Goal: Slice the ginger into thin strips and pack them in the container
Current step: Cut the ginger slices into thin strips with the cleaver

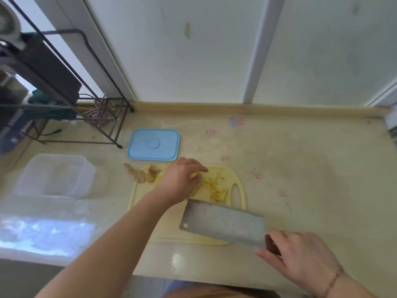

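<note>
A pale yellow cutting board lies on the counter. My left hand rests on it with fingers curled round a piece of peeled ginger. Thin yellow ginger strips lie just right of that hand. My right hand grips the dark handle of a wide cleaver, whose blade lies flat-tilted over the board's near right part. A clear plastic container stands open at the left. Its blue lid lies behind the board.
Ginger peelings lie at the board's far left corner. A dark metal rack with a cloth and jars stands at the back left. The counter's front edge runs just below the board. A white wall rises behind.
</note>
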`<state>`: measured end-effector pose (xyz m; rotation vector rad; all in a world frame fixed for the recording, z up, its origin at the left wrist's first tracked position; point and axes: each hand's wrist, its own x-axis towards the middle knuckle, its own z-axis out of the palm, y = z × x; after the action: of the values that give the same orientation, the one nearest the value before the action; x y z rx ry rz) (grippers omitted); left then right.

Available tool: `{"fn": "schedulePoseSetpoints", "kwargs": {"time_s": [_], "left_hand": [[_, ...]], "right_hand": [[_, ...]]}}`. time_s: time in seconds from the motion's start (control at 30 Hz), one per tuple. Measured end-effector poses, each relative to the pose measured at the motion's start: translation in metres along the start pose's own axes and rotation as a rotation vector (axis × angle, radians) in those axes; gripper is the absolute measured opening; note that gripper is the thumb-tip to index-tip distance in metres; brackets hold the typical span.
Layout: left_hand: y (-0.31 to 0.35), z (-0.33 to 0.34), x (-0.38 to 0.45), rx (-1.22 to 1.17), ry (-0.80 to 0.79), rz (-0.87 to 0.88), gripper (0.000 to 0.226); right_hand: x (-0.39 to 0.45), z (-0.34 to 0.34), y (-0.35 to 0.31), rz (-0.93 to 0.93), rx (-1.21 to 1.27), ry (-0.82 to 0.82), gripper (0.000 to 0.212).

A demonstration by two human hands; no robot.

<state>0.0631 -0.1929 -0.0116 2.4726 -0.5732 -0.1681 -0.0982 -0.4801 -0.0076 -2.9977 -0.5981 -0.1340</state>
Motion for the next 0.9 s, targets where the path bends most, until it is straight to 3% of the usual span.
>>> {"fn": "schedulePoseSetpoints", "kwargs": {"time_s": [0.13,0.2,0.3,0.47,0.63,0.77,0.83,0.9], "left_hand": [[0.014,0.017,0.018,0.361,-0.285,0.239,0.026],[0.017,0.027,0.023,0.438,-0.332,0.281,0.02],[0.016,0.035,0.026,0.429,-0.249,0.257,0.01],[0.016,0.042,0.029,0.396,-0.258,0.165,0.022],[-0.002,0.029,0.035,0.247,-0.301,0.249,0.024],[-0.027,0.0,0.027,0.167,-0.159,0.123,0.034],[-0.038,-0.011,0.016,0.222,-0.149,0.056,0.044],[-0.046,-0.014,0.005,0.259,-0.191,0.076,0.048]], "right_hand": [[-0.012,-0.004,0.02,-0.037,0.004,0.038,0.067],[-0.012,-0.001,0.024,-0.04,-0.017,0.034,0.069],[-0.01,0.001,0.022,-0.032,-0.001,0.033,0.069],[-0.01,0.006,0.02,-0.033,0.053,0.022,0.069],[-0.023,0.017,0.024,-0.016,0.056,-0.021,0.071],[-0.028,0.019,0.026,-0.006,0.091,0.012,0.066],[-0.028,0.016,0.025,0.057,0.114,0.036,0.06],[-0.027,0.01,0.024,0.182,0.171,0.008,0.067]]}}
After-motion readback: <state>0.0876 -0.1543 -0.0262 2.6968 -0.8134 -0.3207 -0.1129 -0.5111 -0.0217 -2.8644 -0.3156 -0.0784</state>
